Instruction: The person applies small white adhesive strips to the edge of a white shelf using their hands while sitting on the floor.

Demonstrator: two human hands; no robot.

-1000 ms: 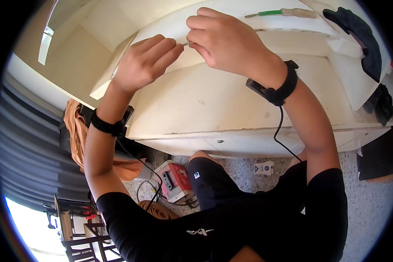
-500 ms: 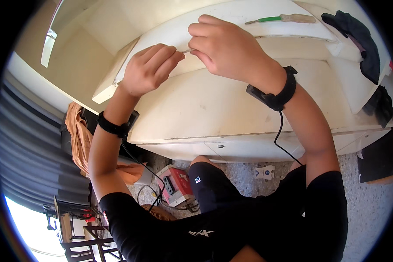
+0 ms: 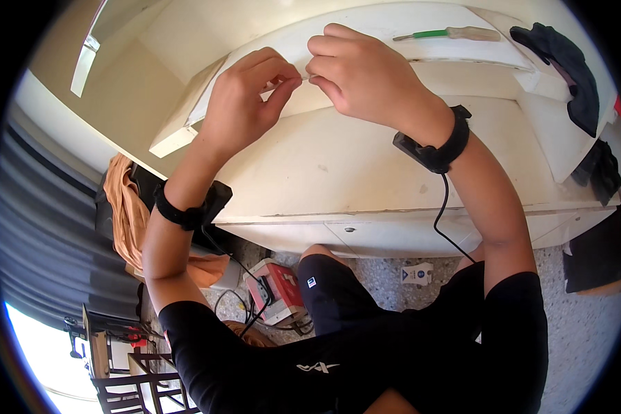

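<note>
Both hands are raised over the white worktop (image 3: 324, 159), fingertips almost meeting. My left hand (image 3: 245, 100) is closed in a pinch of thumb and forefinger. My right hand (image 3: 369, 72) is also pinched shut, its fingers curled in. A tiny thin thing shows between the fingertips, too small to name; whichever hand bears it, most of it is hidden. A screwdriver (image 3: 455, 34) with a green shaft and a pale clear handle lies on the raised shelf (image 3: 297, 31) to the right of my right hand.
Dark cloth (image 3: 559, 58) hangs over the shelf's right end. A red and white box (image 3: 276, 290) with a socket and cables stands on the floor by my left leg. An orange cloth (image 3: 124, 207) hangs at left. A white card-like piece (image 3: 417, 274) lies on the floor.
My left hand has turned at the wrist, so its thumb and forefinger now show apart from the other fingers. My right hand has shifted slightly to the right in view.
</note>
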